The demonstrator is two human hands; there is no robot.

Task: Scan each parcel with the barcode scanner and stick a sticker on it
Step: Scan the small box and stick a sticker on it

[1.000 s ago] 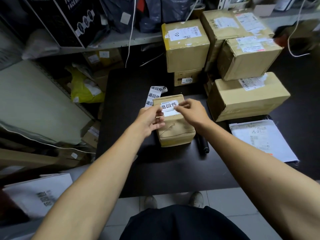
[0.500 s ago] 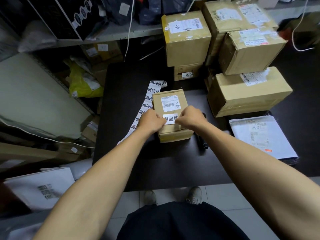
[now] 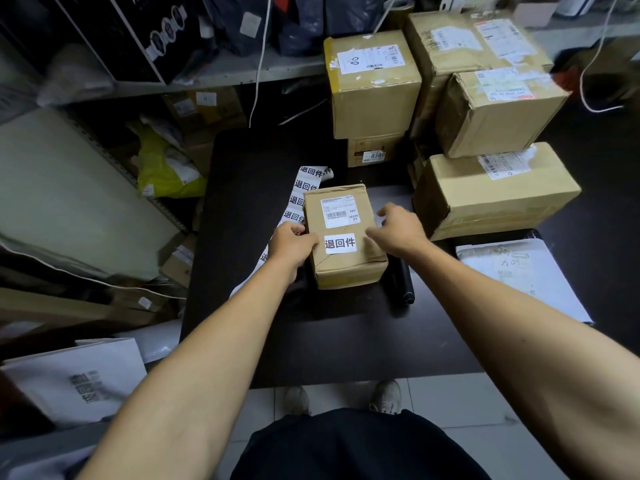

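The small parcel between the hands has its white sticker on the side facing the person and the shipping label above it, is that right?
Not quite. The head view shows the white sticker on the top face of the small parcel, not the side, with the shipping label above it.

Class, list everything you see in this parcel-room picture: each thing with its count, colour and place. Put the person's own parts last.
small brown cardboard parcel: one, brown, table centre
white printed sticker: one, white, on that parcel's top
strip of white stickers: one, white, left of the parcel
black cylindrical scanner: one, black, right of the parcel
large brown cardboard boxes: about five, brown, stacked at back right
white plastic mailer: one, white, table's right edge
dark table: one, black
left hand: touching the parcel's left side
right hand: open, over the parcel's right edge
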